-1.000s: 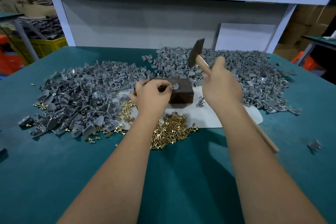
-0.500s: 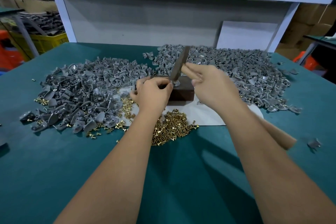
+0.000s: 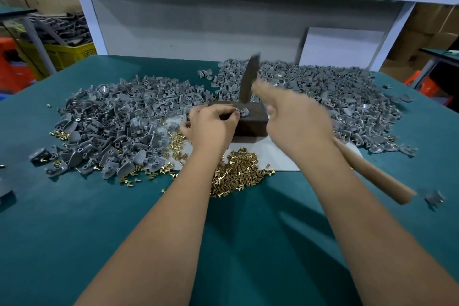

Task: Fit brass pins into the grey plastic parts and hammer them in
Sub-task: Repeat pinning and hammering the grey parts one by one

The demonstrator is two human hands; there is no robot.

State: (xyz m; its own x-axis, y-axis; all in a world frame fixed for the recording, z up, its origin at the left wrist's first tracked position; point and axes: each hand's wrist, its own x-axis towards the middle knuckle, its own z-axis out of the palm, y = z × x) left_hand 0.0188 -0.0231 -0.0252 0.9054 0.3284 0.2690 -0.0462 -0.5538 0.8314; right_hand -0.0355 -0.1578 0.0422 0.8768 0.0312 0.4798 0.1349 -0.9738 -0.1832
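Here a grey plastic part [image 3: 242, 112] is pinned on a dark block [image 3: 250, 119] while a hammer [image 3: 249, 77] is held over it.

The part is pinched at its edge by the curled fingertips of the left hand [image 3: 213, 126]. The hammer's wooden handle is gripped by the right hand [image 3: 296, 119], fingers wrapped round it, blurred; the dark head is seen just above the part, contact cannot be told. Brass pins [image 3: 236, 172] are heaped near the block on a white sheet [image 3: 280, 156], between two piles of grey parts [image 3: 119, 126] on the green table [image 3: 74, 218].
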